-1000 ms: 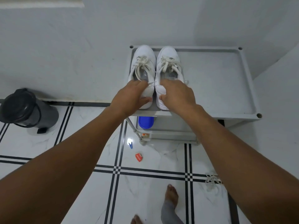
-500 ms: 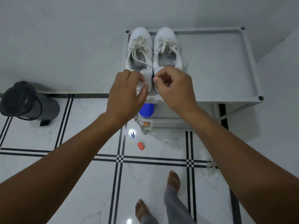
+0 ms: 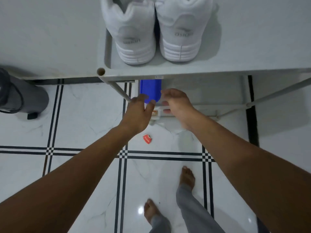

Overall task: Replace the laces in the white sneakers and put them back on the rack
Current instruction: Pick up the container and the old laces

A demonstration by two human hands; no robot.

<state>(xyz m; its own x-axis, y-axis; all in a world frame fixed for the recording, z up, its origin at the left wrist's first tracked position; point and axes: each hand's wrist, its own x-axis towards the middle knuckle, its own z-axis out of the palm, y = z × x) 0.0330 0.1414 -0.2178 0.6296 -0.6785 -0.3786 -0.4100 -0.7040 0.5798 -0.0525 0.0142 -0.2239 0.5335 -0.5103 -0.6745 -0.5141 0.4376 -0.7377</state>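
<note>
The pair of white leather sneakers [image 3: 157, 31] stands at the front left corner of the grey plastic rack [image 3: 202, 70]; heel logos unreadable. Left hand [image 3: 138, 111] and right hand [image 3: 178, 105] hang spread, holding nothing.

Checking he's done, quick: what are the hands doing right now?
Left hand: open, fingers spread, holding nothing.
Right hand: open, fingers loosely curled, holding nothing.

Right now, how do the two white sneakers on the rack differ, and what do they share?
The left sneaker sits at the top shelf's left edge; the right sneaker is further in. The left sneaker's heel comes slightly nearer the front rim than the right sneaker's. Both are white, upright, heels toward the camera, side by side, with grey heel patches. Neither the left hand nor the right hand touches them.
</note>
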